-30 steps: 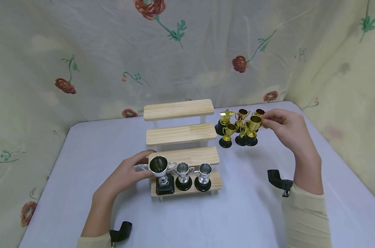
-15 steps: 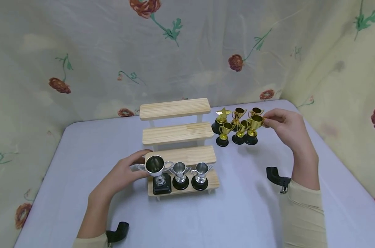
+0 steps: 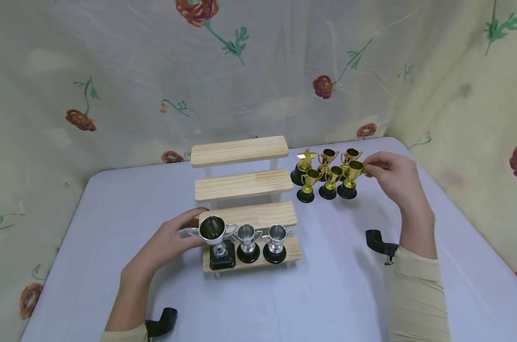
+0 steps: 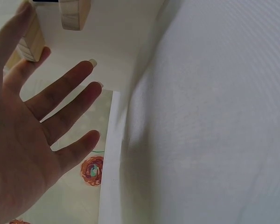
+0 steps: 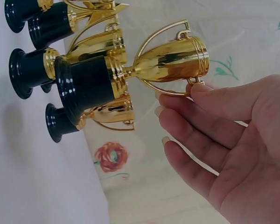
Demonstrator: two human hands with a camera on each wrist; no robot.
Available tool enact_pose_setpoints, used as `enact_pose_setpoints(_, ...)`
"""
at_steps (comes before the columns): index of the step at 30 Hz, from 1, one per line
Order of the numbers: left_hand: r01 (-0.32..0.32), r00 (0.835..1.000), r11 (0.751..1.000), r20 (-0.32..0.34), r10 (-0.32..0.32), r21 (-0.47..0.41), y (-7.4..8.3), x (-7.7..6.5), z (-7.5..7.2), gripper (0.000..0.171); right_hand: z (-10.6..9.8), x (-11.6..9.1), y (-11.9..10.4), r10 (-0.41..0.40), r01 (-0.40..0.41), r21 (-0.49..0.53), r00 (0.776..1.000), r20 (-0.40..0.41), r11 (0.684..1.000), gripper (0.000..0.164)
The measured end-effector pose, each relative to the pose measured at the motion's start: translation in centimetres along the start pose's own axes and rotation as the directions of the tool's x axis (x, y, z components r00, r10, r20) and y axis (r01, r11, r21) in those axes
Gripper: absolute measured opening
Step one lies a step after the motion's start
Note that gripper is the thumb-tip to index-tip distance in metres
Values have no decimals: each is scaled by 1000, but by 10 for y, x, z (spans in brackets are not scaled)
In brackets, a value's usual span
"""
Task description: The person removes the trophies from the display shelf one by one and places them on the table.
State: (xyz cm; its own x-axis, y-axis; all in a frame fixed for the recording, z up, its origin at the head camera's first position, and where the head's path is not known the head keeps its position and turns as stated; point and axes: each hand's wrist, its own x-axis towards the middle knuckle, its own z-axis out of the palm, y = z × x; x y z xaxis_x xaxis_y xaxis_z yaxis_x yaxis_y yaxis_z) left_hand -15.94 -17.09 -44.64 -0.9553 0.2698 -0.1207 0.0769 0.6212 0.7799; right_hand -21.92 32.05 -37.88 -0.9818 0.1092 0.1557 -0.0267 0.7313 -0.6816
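Observation:
My right hand (image 3: 393, 178) pinches one handle of a gold trophy cup (image 3: 352, 175) between thumb and index finger. In the right wrist view this trophy (image 5: 172, 58) shows its black round base, and the other fingers of that hand (image 5: 238, 140) are bent loosely below the handle. My left hand (image 3: 173, 237) holds the left end of the second-lowest board of a wooden tiered stand (image 3: 250, 216). Thumb and index finger lie on either side of that board end (image 4: 33, 42), the other fingers spread. A large silver trophy (image 3: 213, 230) partly covers the thumb.
Two smaller silver trophies, the middle one (image 3: 247, 240) and the right one (image 3: 276, 240), share the lowest board. Several gold cups (image 3: 308, 183) and a star trophy (image 3: 303, 166) stand close together right of the stand. A floral cloth (image 3: 258, 71) hangs behind the white table (image 3: 327, 294).
The gold trophy in my right hand has shifted slightly to the right, away from the cup beside it. My left hand stays at the stand. The head view has shifted a little.

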Motion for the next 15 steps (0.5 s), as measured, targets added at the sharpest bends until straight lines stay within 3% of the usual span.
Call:
enact_pose_setpoints(9,-7,1000,1000,-5,7,-3,1,-1,0,63,5,5,6,37,-39,-11,995,-94,999,27)
enact_pose_setpoints(15,-1,1000,1000,-8,1,1,1,-1,0,63,8,8,15,56,-58,-10,994,-94,998,28)
